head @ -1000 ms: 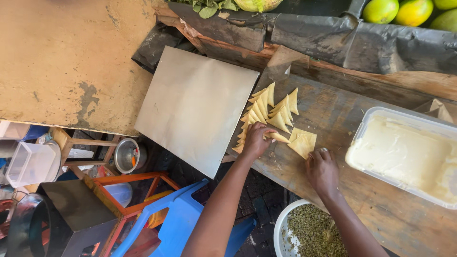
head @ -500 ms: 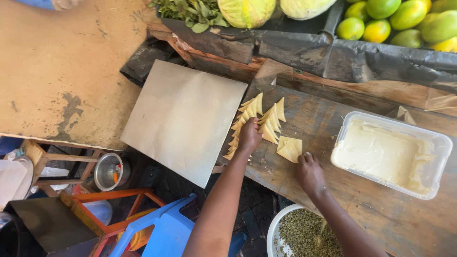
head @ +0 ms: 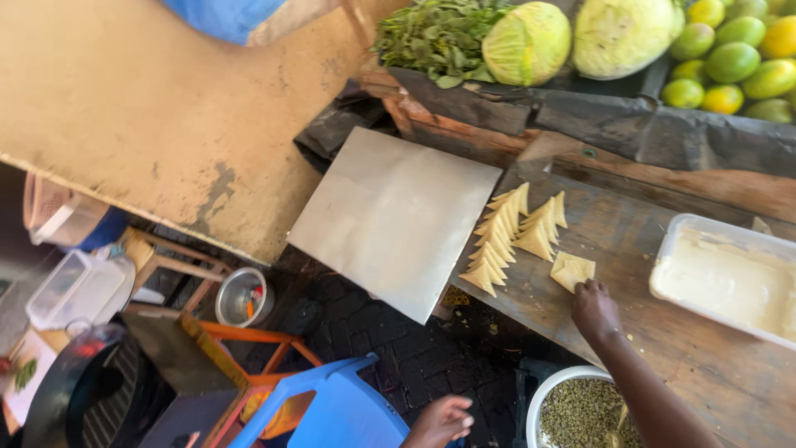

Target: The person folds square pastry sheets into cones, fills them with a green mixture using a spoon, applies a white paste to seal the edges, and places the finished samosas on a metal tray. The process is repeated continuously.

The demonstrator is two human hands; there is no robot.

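A folded square of pale pastry lies flat on the weathered wooden table, just to the right of two rows of folded triangular pastries that stand overlapping one another near the table's left edge. The person's right hand rests on the table with its fingertips at the lower edge of the square pastry, touching it; the fingers are curled downward and close together, pressing rather than gripping, and nothing is lifted off the wood. The left hand is low in the view, well apart from the table, over the dark paved ground; its fingers are loosely bent and hold nothing.

To the right of the square pastry, a clear rectangular plastic tub sits on the table, filled with a pale cream-coloured paste. Below the right forearm, off the table's near edge, is a white bowl of small green lentil-like grains. To the left of the triangle rows, a flat grey metal sheet overhangs the table's end.

Beyond the table, on dark sheeting, lie leafy greens, two cabbages and a heap of green and yellow citrus fruit. Under the left hand stands a blue plastic chair, beside an orange metal frame and a small metal pot.
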